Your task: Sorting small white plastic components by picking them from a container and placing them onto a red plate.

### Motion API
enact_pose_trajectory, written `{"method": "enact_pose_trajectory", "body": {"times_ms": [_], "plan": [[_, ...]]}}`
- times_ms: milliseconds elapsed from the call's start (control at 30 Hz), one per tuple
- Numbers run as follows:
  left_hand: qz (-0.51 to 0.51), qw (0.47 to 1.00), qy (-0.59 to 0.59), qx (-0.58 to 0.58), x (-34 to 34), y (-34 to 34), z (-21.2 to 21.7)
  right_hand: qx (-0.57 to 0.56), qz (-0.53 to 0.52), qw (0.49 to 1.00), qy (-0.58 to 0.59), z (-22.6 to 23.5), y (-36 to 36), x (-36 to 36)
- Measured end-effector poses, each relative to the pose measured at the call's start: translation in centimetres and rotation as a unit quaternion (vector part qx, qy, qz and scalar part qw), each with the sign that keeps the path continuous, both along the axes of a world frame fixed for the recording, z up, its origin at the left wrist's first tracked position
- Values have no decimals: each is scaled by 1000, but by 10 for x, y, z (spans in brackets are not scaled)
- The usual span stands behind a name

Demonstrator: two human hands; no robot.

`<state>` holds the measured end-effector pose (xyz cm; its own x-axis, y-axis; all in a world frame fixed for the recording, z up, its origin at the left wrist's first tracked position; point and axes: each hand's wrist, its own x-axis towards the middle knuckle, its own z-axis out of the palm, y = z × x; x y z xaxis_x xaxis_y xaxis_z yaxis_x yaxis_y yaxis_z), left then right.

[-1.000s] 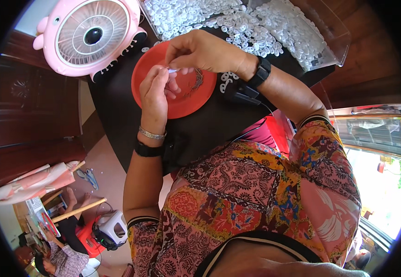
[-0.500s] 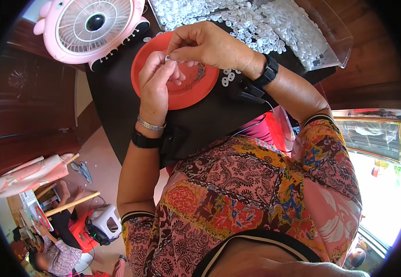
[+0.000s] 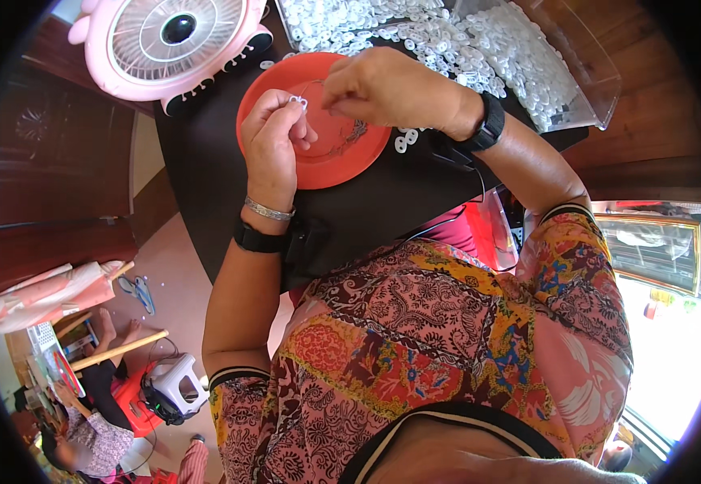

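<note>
My left hand [image 3: 274, 137] is closed over the left part of a red-orange plate [image 3: 310, 176]. Between its thumb and forefinger it pinches a small white plastic piece [image 3: 299, 102] that looks looped or holed. Just to the right, apart from it, my right hand [image 3: 395, 87] hovers above the plate with bent fingers pressed together; whatever they hold, if anything, is hidden. Below the right fingers, small thin dark pieces [image 3: 354, 135] lie strewn in the plate. Beside the plate's right rim are a few loose white oval two-holed pieces [image 3: 405, 140].
A pink fan [image 3: 179, 48] stands at the far left of the black table [image 3: 205, 177]. Many white oval pieces spread from a clear plastic bin [image 3: 580, 89] at the far right. Dark cables run near my right wrist. Another person [image 3: 104, 436] sits at the lower left.
My right hand has drawn away to the right from the left one, leaving the white plastic piece in my left fingers. The view has shifted slightly.
</note>
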<state>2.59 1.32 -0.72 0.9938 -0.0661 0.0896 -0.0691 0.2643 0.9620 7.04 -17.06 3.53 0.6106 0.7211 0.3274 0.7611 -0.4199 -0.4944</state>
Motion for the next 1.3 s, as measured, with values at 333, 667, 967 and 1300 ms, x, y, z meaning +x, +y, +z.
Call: {"method": "enact_pose_trajectory", "body": {"times_ms": [333, 667, 967, 1300], "plan": [[16, 1000, -3, 11, 2, 4, -2, -268, 56, 954, -123, -23, 13, 2], [23, 1000, 9, -12, 3, 2, 2, -275, 47, 949, -145, -34, 23, 4], [2, 1000, 5, 30, -6, -3, 4, 96, -54, 973, 201, -17, 0, 12], [-2, 1000, 6, 21, -7, -8, 1, 276, -25, 873, 402, -15, -1, 5]]}}
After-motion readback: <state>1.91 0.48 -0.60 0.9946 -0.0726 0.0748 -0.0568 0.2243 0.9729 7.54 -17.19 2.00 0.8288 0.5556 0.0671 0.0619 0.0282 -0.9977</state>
